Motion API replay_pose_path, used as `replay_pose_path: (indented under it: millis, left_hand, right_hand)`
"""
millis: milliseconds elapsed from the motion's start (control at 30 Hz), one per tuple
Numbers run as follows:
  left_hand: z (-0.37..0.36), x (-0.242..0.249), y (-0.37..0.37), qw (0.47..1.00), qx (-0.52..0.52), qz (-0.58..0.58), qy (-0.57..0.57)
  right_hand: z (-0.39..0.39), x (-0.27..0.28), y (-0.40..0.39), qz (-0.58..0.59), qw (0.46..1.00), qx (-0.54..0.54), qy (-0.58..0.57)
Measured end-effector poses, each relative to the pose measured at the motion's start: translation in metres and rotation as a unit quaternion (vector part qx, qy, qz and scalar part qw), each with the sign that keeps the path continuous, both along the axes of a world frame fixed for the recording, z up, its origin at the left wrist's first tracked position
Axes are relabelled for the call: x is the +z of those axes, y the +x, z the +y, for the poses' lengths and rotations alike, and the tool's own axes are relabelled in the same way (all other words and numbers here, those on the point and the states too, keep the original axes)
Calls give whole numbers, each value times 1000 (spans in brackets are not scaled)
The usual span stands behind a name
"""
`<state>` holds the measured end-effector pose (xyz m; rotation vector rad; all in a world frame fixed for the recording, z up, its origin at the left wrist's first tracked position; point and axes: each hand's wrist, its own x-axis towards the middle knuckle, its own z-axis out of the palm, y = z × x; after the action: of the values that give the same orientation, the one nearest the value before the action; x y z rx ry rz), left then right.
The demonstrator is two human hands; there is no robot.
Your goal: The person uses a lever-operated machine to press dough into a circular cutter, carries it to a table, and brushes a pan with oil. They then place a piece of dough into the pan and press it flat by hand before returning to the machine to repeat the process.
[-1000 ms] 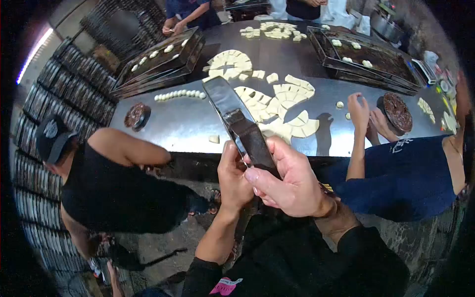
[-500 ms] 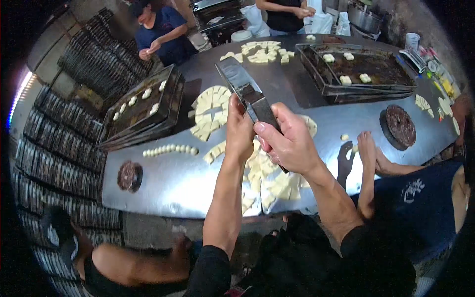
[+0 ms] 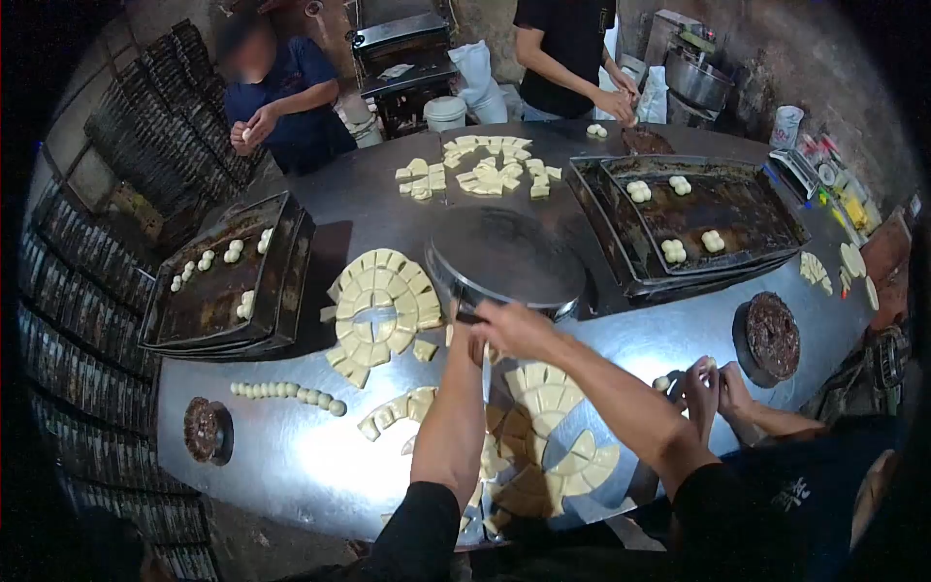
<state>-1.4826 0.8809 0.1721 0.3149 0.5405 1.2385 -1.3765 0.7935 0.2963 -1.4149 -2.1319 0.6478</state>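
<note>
Both my hands reach out over the steel table (image 3: 291,466). My left hand (image 3: 463,337) and my right hand (image 3: 511,327) grip the near rim of a round dark metal pan (image 3: 504,254), which lies flat just above the table's middle. To the left of the pan is a cut disc of pale dough (image 3: 383,306). More cut dough pieces (image 3: 548,427) lie under my forearms.
Baking trays with dough balls stand at the left (image 3: 228,276) and right (image 3: 698,218). A row of dough balls (image 3: 286,391) and brown filling discs (image 3: 771,335) (image 3: 204,430) lie on the table. A co-worker's hands (image 3: 713,386) work at the right; two people stand at the far side.
The pan was held tilted on edge close to me; it has been swung forward and down and now lies flat over the table's middle. My arms are stretched further out.
</note>
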Motion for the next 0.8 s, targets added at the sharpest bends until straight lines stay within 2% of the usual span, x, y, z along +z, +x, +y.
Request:
replay_pose_path:
  millis: [167,267,367,433,567,667,700,733,767,800]
  left_hand:
    - [-25,-21,-3,988,110,-61,-90]
    - [-27,-46,-7,989,123,-29,-74]
    - [-29,-57,-8,991,131,22,-16]
    - [-32,-59,-10,994,94,-10,-57]
    - [-24,-82,-16,990,112,-65,-62]
    - [-35,-44,-10,987,131,-33,-88]
    - [-37,-45,-9,983,150,-12,-101]
    - [-37,-65,-17,990,112,23,-82]
    - [-39,-81,-21,989,113,0,-99]
    - [-41,-65,-17,988,137,9,-72]
  right_hand:
    - [-1,-50,-11,-64,996,25,-51]
    - [-2,-71,-9,-45,996,31,-73]
    - [1,-72,-9,-27,996,35,-74]
    - [1,-67,-8,-29,996,32,-77]
    - [3,-71,-6,-5,997,39,-69]
    - [2,-60,-7,10,996,32,-88]
    - [2,-57,-6,26,995,39,-89]
    - [2,-55,-4,25,996,42,-79]
    - [1,-53,-4,25,996,26,-79]
    - [2,-50,-3,31,995,32,-92]
